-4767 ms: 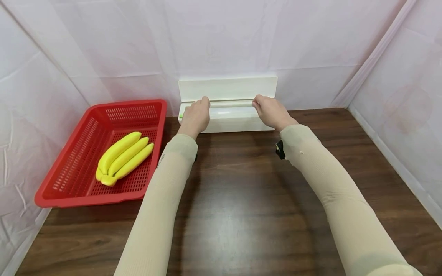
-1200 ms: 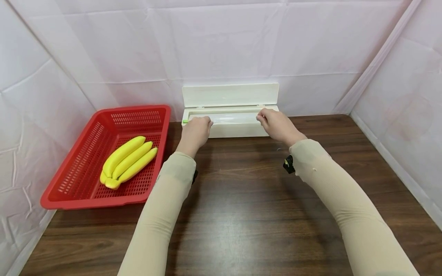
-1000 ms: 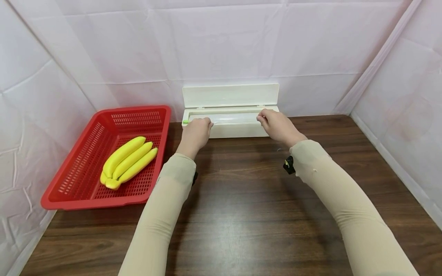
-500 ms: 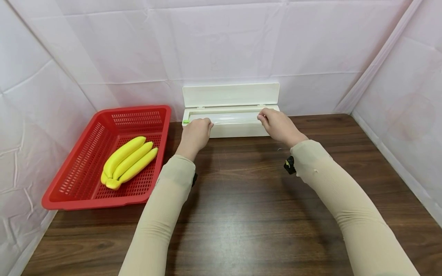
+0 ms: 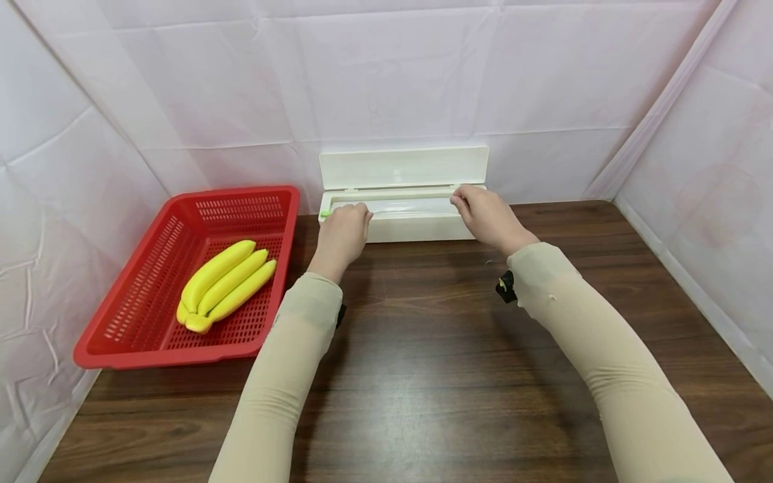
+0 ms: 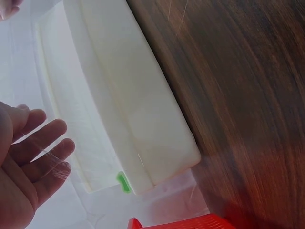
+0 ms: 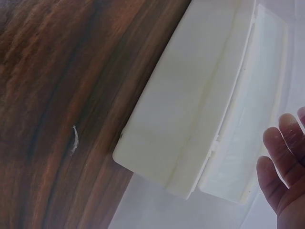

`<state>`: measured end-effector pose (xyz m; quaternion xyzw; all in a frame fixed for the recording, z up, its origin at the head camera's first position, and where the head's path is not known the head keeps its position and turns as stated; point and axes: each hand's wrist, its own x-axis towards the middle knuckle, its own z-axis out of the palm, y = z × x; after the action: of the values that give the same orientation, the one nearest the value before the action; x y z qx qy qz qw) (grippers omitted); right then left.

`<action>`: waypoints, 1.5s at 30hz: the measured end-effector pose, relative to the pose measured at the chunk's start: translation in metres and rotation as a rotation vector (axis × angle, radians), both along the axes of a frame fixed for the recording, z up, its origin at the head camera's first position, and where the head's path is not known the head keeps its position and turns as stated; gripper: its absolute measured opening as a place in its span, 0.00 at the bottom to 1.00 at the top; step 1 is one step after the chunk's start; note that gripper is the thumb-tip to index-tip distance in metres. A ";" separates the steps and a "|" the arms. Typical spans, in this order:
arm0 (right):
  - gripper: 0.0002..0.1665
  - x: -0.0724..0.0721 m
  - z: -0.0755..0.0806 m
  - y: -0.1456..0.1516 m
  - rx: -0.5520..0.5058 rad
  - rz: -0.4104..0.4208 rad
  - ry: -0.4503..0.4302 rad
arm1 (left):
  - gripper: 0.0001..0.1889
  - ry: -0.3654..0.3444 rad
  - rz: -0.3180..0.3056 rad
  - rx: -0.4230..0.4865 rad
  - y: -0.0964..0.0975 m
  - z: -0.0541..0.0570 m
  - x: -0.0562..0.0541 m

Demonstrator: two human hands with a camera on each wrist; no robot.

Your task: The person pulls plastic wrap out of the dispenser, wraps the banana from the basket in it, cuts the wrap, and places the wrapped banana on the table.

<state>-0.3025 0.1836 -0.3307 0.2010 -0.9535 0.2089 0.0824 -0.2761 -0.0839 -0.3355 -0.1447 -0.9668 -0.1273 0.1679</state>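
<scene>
A white plastic wrap dispenser box [image 5: 417, 230] stands at the back of the table, its lid [image 5: 404, 169] tilted up against the curtain. Inside lies a roll of clear plastic wrap [image 5: 410, 206]. My left hand [image 5: 341, 236] pinches the wrap above the box's left part; in the left wrist view, thin film [image 6: 59, 170] clings across the loosely spread fingers. Over the right part, my right hand [image 5: 488, 215] pinches the film between thumb and index finger. A green slider [image 6: 123, 182] sits at the box's left end. The film stretched between the hands is hard to see.
A red perforated basket [image 5: 87, 349] stands on the left, holding a bunch of yellow bananas [image 5: 226, 285]. Dark wooden tabletop [image 5: 410, 355] spreads in front of the box. White curtains [image 5: 386, 74] enclose the back and sides.
Since the earliest frame, both hands have come slightly nearer to me and the box's inside shows more. Over the last second, the hands have barely moved.
</scene>
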 end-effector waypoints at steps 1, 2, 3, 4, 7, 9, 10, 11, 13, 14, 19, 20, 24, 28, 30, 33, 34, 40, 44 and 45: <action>0.19 0.000 0.000 0.000 -0.003 -0.002 0.002 | 0.14 0.006 0.002 0.001 0.000 0.000 0.000; 0.19 0.000 0.001 0.000 -0.006 -0.003 0.006 | 0.14 0.009 0.004 0.003 0.000 0.000 -0.001; 0.19 -0.001 0.002 0.000 -0.008 -0.005 0.007 | 0.14 0.013 0.006 0.003 0.000 0.001 -0.001; 0.20 -0.001 0.002 0.000 -0.007 -0.006 0.012 | 0.15 0.014 0.008 0.003 0.000 0.001 -0.001; 0.20 0.000 0.004 0.000 -0.013 -0.004 0.025 | 0.15 0.025 0.012 -0.003 0.001 0.001 -0.002; 0.20 0.000 0.004 0.000 -0.015 -0.001 0.031 | 0.15 0.033 0.013 -0.007 0.001 0.001 -0.002; 0.20 -0.001 0.004 -0.001 -0.017 0.000 0.034 | 0.15 0.037 0.012 -0.007 0.001 0.001 -0.002; 0.20 -0.001 0.004 -0.001 -0.018 0.000 0.033 | 0.15 0.041 0.011 -0.006 0.001 0.001 -0.003; 0.20 -0.001 0.004 -0.001 -0.020 0.002 0.034 | 0.15 0.052 0.007 -0.003 0.001 0.000 -0.003; 0.21 -0.002 0.004 -0.002 -0.020 0.004 0.036 | 0.14 0.057 0.005 -0.004 0.001 0.000 -0.003; 0.24 -0.004 0.005 -0.004 -0.026 0.026 0.031 | 0.15 0.061 -0.002 -0.013 0.001 0.002 -0.004; 0.25 -0.004 0.005 -0.004 -0.029 0.028 0.022 | 0.15 0.056 -0.003 -0.015 0.001 0.002 -0.004; 0.28 -0.004 0.006 -0.004 -0.034 0.031 -0.010 | 0.15 0.037 0.000 -0.012 0.000 0.005 -0.006; 0.25 -0.005 0.005 -0.004 -0.039 0.042 0.003 | 0.15 0.041 0.007 -0.006 -0.001 0.006 -0.007; 0.22 -0.005 0.005 -0.004 -0.041 0.049 0.021 | 0.15 0.043 0.010 -0.011 -0.001 0.006 -0.007; 0.19 -0.006 0.004 -0.003 -0.037 0.050 0.045 | 0.15 0.041 0.014 -0.008 -0.002 0.006 -0.007; 0.18 -0.006 0.004 -0.003 -0.038 0.049 0.050 | 0.15 0.042 0.015 -0.007 -0.002 0.006 -0.007; 0.17 -0.003 0.004 -0.002 -0.050 0.046 0.060 | 0.15 0.056 0.021 -0.011 -0.002 0.005 -0.006; 0.17 -0.002 0.004 -0.003 -0.057 0.041 0.074 | 0.15 0.049 0.030 -0.001 -0.001 0.003 -0.007; 0.17 -0.002 0.003 -0.003 -0.056 0.039 0.081 | 0.15 0.049 0.029 0.005 0.000 0.002 -0.008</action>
<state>-0.3044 0.1810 -0.3272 0.2253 -0.9391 0.2288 0.1227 -0.2837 -0.0842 -0.3332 -0.1331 -0.9641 -0.1236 0.1938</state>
